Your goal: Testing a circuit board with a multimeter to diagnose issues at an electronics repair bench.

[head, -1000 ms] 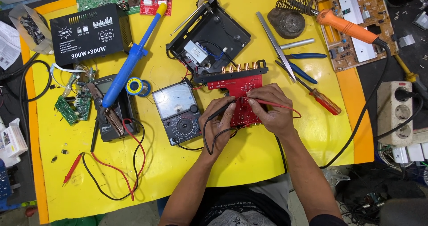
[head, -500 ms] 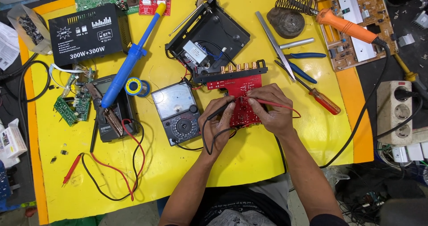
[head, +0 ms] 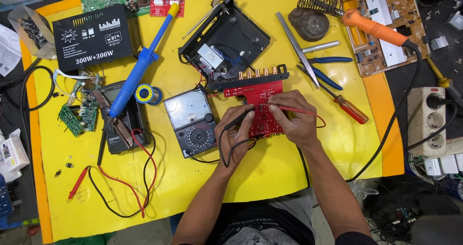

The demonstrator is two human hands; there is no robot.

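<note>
Red rectangular circuit board (head: 258, 105) lies just right of centre on the yellow table top (head: 289, 172), its far edge against a black strip with five copper-coloured sockets (head: 251, 76). Left hand (head: 236, 136), at 7 o'clock of the board, pinches a thin black probe (head: 237, 121), tip on the board. Right hand (head: 294, 119), at 4 o'clock, pinches a thin red probe (head: 294, 109), fingertips pressed on the board. Both sets of fingers narrow, closed on the probes.

Open room: bare yellow at 6 o'clock, between the forearms and the table's near edge; also a bare strip at 3 o'clock, running to the orange border (head: 381, 129). At 12 o'clock the board is boxed in by an open black metal chassis (head: 226, 35).

Count, working outward:
- Meters, 2: grey analogue multimeter (head: 190, 122) at 9 o'clock, just beside the left hand; dark digital meter (head: 120, 117) further out.
- Loose red-tipped probe (head: 77, 183), 1, at 8 o'clock near the left edge.
- Blue and yellow desoldering pump (head: 142, 64), 1, with a solder reel (head: 144, 94) beside it.
- Orange-handled soldering iron (head: 374, 28), 1, at 1 o'clock.
- Blue-handled pliers (head: 328, 71), 1; red-handled screwdriver (head: 345, 105), 1, at 3 o'clock.
- Black amplifier box (head: 94, 37), 1, at 10 o'clock.
- White power strip (head: 427, 119), 1, off the right edge.
</note>
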